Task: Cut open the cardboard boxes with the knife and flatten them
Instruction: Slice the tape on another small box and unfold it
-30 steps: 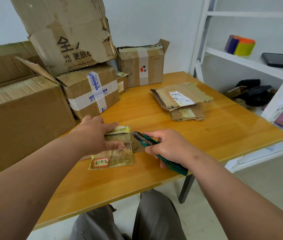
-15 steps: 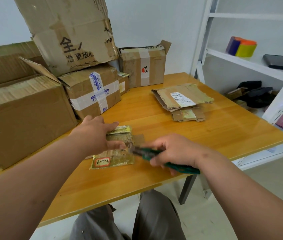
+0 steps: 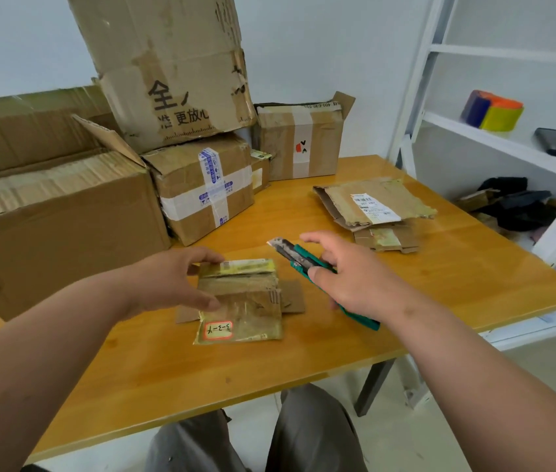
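We see a small flattened cardboard box [image 3: 240, 298], wrapped in yellowish tape and bearing a red-bordered label, lying flat toward the near edge of the wooden tabletop [image 3: 440, 267], about midway along it; our left hand [image 3: 171, 284] hovers at its left side, fingers loosely spread, thumb and forefinger at the box's left edge, though we cannot tell whether they pinch it; our right hand [image 3: 348, 274] holds the green utility knife [image 3: 303, 260] just right of the box and above the tabletop, thumb pressed on the handle, forefinger stretched out straight, blade end pointing toward the far left; toward the far right corner lies a stack of flattened cardboard [image 3: 377, 209] with a white shipping label on top; along the far left side stand unopened boxes: a large brown carton [image 3: 55, 229] at the left edge, a taped box [image 3: 201, 189] with blue-printed tape beside it, a torn printed carton [image 3: 171, 66] resting on top, and a smaller taped box [image 3: 298, 141] against the far edge; a white shelf unit [image 3: 508, 148] stands beyond the right edge
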